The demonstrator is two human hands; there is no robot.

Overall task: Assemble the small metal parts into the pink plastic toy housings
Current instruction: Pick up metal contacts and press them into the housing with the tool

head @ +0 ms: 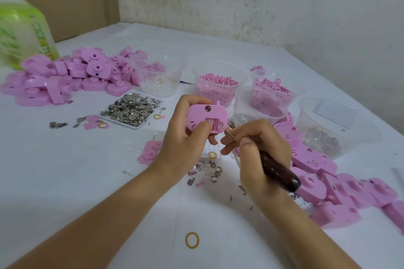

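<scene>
White cloth covers the counter (pixel 87 181). At frame centre the left hand (pixel 183 142) grips a pink housing (pixel 201 113); the right hand (pixel 260 159), fingers (pixel 251 132) curled round an awl (pixel 282 172), slants its needle up-left into the housing's slot (pixel 213 125).

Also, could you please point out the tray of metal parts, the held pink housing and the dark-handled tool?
tray of metal parts (pixel 131 126): head view, white front rim.
pink housing (pixel 197 113): head view, upper-left face.
dark-handled tool (pixel 277 170): head view, middle of handle.
</scene>
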